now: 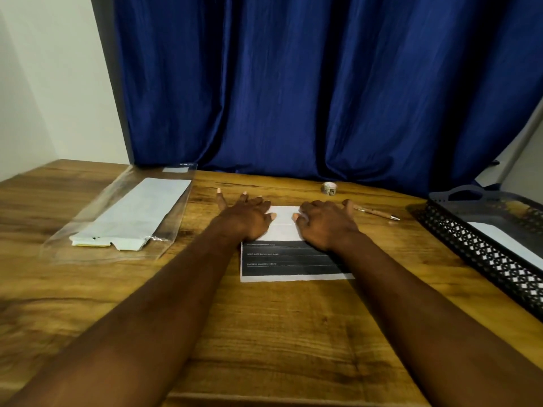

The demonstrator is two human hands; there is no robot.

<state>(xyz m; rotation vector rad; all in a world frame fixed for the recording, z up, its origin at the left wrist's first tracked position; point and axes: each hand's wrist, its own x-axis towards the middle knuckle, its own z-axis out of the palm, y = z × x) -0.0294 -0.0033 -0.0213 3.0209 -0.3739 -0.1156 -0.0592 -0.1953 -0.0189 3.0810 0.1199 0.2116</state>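
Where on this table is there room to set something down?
Bare table lies nearer than the sheet, and between the plastic bag and left hand. Crowded right of the right hand: pen, tape roll, tray.

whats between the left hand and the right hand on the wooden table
Only the folded-over white top of the black-printed paper sheet lies between the left hand and the right hand. Both hands press on it, as the head view shows.

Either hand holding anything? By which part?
Nothing gripped: left hand and right hand press the folded-over white flap of the printed sheet flat on the table, one at each end.
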